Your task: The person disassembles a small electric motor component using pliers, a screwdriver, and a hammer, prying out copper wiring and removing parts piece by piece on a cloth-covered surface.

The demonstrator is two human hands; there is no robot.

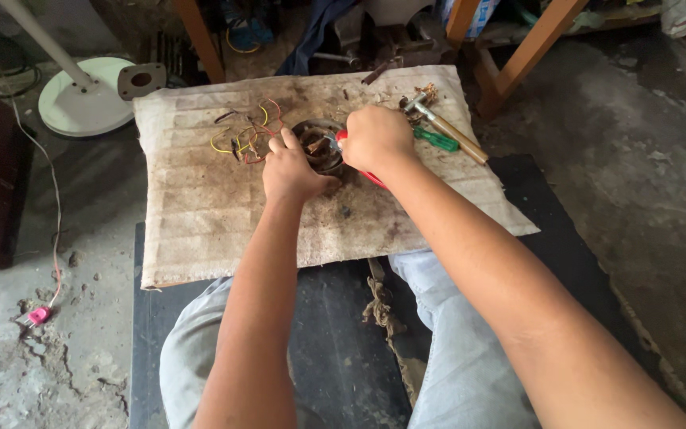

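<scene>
Motor core [317,143], a round dark metal piece, sits upper centre of frame on a dirty mat [200,206], partly stripped judging by the loose coloured wires [244,135] lying just left of it. Left hand [291,171] is curled on its rim, bracing it. Right hand [375,137] is closed around red-handled pliers [368,175] working inside; copper remains, so stripping looks unfinished.

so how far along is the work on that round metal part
Looks done: loose coloured wires lie beside the round metal part, and debris is scattered on the dirty cloth. In hand: the left hand steadies the part while the right hand works a red-handled tool into it. Left: material still sits inside the part; the hammer and green screwdriver lie unused nearby.
</scene>
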